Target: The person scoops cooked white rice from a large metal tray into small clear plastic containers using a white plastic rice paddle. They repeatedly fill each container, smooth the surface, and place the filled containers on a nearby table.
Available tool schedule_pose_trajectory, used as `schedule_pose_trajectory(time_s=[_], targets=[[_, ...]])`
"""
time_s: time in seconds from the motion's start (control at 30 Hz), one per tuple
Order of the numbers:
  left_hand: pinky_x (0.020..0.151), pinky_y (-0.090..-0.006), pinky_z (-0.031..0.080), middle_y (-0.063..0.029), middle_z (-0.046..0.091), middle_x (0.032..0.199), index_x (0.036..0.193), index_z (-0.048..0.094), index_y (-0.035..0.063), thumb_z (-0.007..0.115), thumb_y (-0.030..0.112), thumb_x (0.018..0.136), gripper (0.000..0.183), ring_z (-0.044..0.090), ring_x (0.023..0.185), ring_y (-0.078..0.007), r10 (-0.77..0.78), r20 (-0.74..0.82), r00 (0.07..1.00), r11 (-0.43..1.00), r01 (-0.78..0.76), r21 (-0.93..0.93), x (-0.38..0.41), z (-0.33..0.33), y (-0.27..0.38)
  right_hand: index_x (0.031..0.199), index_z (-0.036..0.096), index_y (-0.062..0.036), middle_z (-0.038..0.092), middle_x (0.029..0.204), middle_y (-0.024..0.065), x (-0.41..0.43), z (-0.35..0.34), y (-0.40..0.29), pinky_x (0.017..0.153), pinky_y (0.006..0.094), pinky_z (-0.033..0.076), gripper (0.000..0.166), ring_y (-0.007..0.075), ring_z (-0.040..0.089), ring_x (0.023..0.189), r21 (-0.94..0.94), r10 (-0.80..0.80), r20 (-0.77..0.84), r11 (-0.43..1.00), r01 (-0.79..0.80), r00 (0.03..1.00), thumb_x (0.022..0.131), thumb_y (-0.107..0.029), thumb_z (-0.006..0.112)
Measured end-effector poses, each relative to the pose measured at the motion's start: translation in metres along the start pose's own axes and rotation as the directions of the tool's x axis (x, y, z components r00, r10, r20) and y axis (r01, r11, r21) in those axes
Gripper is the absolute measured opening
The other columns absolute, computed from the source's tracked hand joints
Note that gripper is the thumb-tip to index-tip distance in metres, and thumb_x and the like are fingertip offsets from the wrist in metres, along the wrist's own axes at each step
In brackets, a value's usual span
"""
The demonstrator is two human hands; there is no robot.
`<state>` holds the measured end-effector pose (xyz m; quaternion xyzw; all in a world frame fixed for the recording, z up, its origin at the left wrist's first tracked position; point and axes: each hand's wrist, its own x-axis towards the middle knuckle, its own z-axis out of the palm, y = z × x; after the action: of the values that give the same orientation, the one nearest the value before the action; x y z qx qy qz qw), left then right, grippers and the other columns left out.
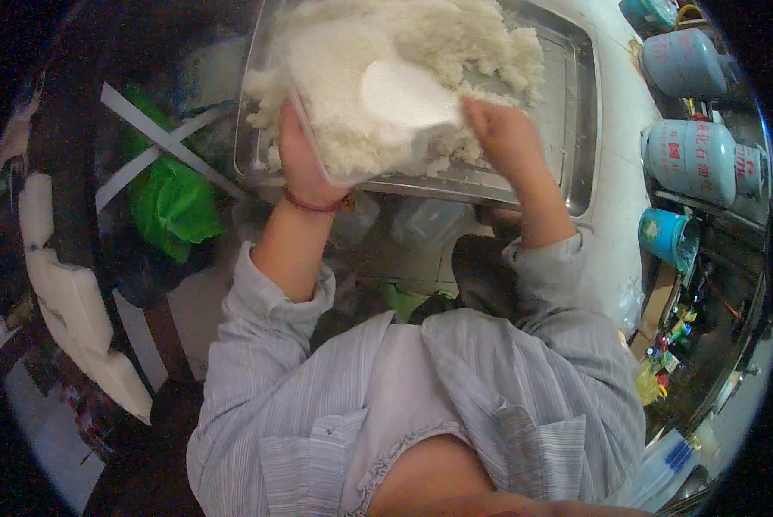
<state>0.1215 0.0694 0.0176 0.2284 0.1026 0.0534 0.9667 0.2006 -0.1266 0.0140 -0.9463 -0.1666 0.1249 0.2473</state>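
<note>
My left hand (302,158), with a dark red band at the wrist, grips the near left side of a clear plastic container (342,179). Cooked white rice fills much of the container. In my right hand (499,132) is the handle end of a white rice paddle (399,94), blurred by motion. Its broad blade lies over the rice in the container. Beneath both hands, a large rectangular metal tray (577,142) carries a loose heap of white rice (483,45), thickest at the far side. The tray's far edge is out of view.
Two grey gas cylinders (693,161) and a blue bucket (664,239) line the right side. Left of the tray hangs a green plastic bag (180,200) beside crossed white strips (167,139). Several small bottles and packets (674,339) sit at the lower right.
</note>
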Motion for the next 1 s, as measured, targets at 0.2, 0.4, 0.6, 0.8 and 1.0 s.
schedule_pose_trajectory(time_s=[0.2, 0.4, 0.6, 0.8, 1.0], targets=[[0.096, -0.0434, 0.031, -0.0107, 0.037, 0.128, 0.129, 0.028, 0.0086, 0.032, 0.047, 0.085, 0.058, 0.037, 0.117, -0.0291, 0.085, -0.006, 0.996, 0.993, -0.084, 0.087, 0.000, 0.004, 0.006, 0.082, 0.060, -0.0055, 0.056, 0.067, 0.0161, -0.012, -0.001, 0.006, 0.056, 0.0328, 0.042, 0.031, 0.0273, 0.052, 0.057, 0.192, -0.092, 0.053, 0.978, 0.081, 0.994, 0.085, -0.033, 0.048], [0.096, -0.0445, 0.030, -0.0103, 0.036, 0.129, 0.129, 0.029, 0.0089, 0.033, 0.049, 0.084, 0.060, 0.036, 0.117, -0.0291, 0.085, 0.008, 0.996, 0.994, -0.086, 0.063, 0.001, 0.009, 0.007, 0.081, 0.062, -0.0111, 0.059, 0.068, 0.0143, -0.008, 0.012, -0.011, 0.060, 0.0395, 0.045, 0.043, 0.0319, 0.057, 0.065, -0.090, -0.131, -0.067, 0.988, 0.124, 0.989, 0.086, -0.045, 0.036], [0.095, -0.0447, 0.031, -0.0101, 0.036, 0.129, 0.129, 0.029, 0.0090, 0.032, 0.049, 0.084, 0.060, 0.037, 0.117, -0.0291, 0.000, 0.012, 1.000, 0.999, 0.000, 0.043, 0.002, 0.006, 0.005, 0.078, 0.063, -0.0097, 0.059, 0.070, 0.0155, 0.003, -0.002, -0.012, 0.060, 0.0385, 0.045, 0.040, 0.0328, 0.058, 0.068, 0.362, -0.092, -0.180, 0.919, 0.153, 0.979, 0.084, -0.043, 0.041], [0.093, -0.0453, 0.034, -0.0106, 0.037, 0.127, 0.128, 0.030, 0.0086, 0.030, 0.046, 0.086, 0.056, 0.039, 0.115, -0.0287, 0.096, 0.003, 0.995, 0.969, -0.094, 0.227, -0.003, 0.015, 0.009, 0.081, 0.063, -0.0110, 0.059, 0.072, 0.0167, 0.001, -0.017, -0.016, 0.063, 0.0424, 0.044, 0.043, 0.0345, 0.057, 0.070, -0.082, -0.151, 0.107, 0.984, 0.160, 0.983, 0.083, -0.047, 0.040], [0.094, -0.0423, 0.033, -0.0117, 0.039, 0.126, 0.128, 0.031, 0.0072, 0.030, 0.046, 0.085, 0.058, 0.039, 0.115, -0.0303, 0.082, 0.023, 0.996, 0.986, -0.084, 0.147, -0.004, 0.018, 0.014, 0.083, 0.061, -0.0048, 0.059, 0.076, 0.0191, 0.017, 0.000, 0.004, 0.066, 0.0417, 0.043, 0.052, 0.0372, 0.055, 0.073, 0.206, -0.027, -0.143, 0.977, 0.057, 0.989, 0.085, -0.048, 0.033]])
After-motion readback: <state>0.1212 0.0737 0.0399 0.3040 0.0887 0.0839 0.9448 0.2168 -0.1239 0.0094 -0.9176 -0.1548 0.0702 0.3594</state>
